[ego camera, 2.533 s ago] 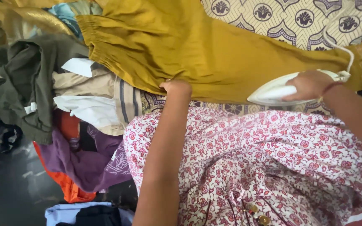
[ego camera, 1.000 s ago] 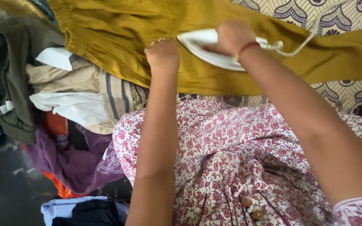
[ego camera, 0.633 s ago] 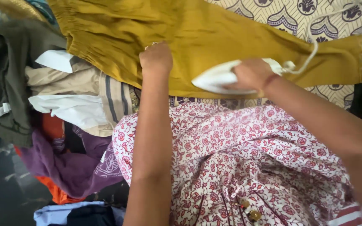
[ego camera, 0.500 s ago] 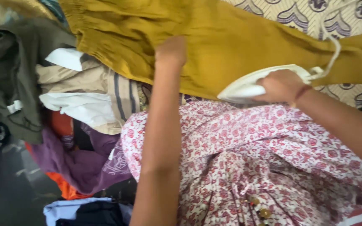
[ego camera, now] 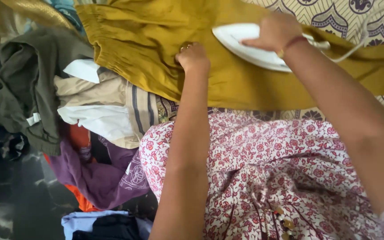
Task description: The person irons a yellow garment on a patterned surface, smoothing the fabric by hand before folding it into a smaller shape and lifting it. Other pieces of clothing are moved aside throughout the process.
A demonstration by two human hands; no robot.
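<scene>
A mustard-yellow garment lies spread across a patterned cream and purple cloth. My right hand grips the handle of a white iron that rests on the garment near its middle. A white cord trails right from the iron. My left hand, wearing a ring, presses knuckles-up into the yellow fabric just left of the iron's tip, pinning it flat.
A heap of clothes sits at the left: an olive garment, beige striped cloth, white cloth, purple fabric and orange fabric. My floral pink-and-white clothing fills the lower middle. Dark floor lies at lower left.
The iron has slid from the garment's near right edge up and left to its middle, close to my left hand, which has stayed pressing the fabric.
</scene>
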